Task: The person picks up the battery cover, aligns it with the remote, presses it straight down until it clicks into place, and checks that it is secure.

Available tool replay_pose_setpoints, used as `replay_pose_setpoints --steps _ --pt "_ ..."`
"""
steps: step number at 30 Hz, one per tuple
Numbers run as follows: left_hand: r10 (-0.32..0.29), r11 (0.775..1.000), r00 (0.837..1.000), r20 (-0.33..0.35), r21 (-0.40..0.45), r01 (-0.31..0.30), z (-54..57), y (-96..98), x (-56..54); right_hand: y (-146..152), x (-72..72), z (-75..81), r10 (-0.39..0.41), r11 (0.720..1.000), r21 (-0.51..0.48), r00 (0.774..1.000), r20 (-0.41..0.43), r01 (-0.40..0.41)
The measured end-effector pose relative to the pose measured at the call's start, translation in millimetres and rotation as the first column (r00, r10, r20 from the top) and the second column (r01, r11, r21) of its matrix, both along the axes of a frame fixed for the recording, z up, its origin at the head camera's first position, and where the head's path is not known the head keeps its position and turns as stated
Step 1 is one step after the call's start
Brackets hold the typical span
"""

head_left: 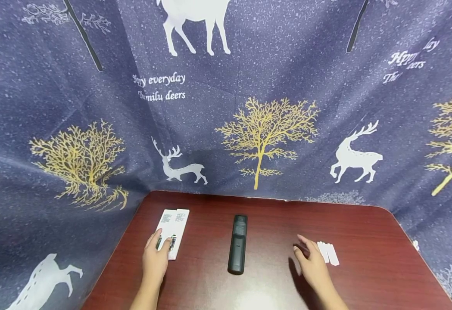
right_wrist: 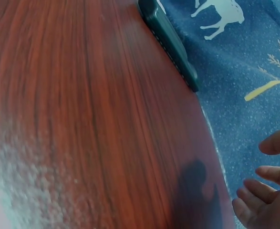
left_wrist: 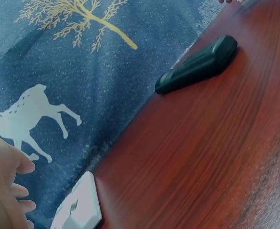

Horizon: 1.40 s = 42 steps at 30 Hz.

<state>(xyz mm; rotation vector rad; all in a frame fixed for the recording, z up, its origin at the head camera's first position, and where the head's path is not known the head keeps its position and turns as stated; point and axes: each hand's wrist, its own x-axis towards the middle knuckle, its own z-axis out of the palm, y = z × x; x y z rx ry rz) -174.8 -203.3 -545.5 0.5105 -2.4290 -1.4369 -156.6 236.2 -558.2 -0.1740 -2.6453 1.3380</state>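
On the left of the table two white remote controls (head_left: pixel 179 219) lie side by side, printed labels up, with dark openings in their lower halves. My left hand (head_left: pixel 155 258) is over their near end, thumb and fingers spread apart in the head view. In the left wrist view its fingers (left_wrist: pixel 25 205) stand loosely bent beside the white remote (left_wrist: pixel 85 202). My right hand (head_left: pixel 314 266) hovers over the table on the right, fingers loosely bent and holding nothing. Just beyond it lie two small white strips (head_left: pixel 328 253), partly behind the hand.
A black handset-like device (head_left: pixel 238 244) lies lengthwise in the middle of the reddish-brown table (head_left: pixel 272 228), between both hands. Behind the table hangs a blue cloth (head_left: pixel 288 77) printed with deer and trees, meeting its far edge.
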Motion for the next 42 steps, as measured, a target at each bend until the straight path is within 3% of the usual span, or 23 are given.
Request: replay_pose_setpoints --steps 6,19,31,42 --pt "0.018 1.0 0.999 0.026 -0.003 -0.018 0.4 -4.2 -0.3 6.6 1.5 -2.4 -0.005 1.0 -0.004 1.0 -0.029 0.005" --pt "0.038 0.999 0.997 0.066 0.006 -0.038 -3.5 -14.1 0.2 17.9 3.6 -3.9 -0.054 0.994 0.097 0.997 -0.051 0.059" --pt "0.018 0.999 0.994 0.103 -0.044 -0.014 -6.8 -24.1 2.5 28.6 6.8 -2.2 -0.078 0.984 0.154 0.99 -0.117 0.095" --pt "0.031 0.994 0.994 0.1 -0.104 -0.021 -7.8 -29.5 4.8 40.4 10.2 -3.6 -0.113 0.984 0.138 0.993 -0.028 0.116"
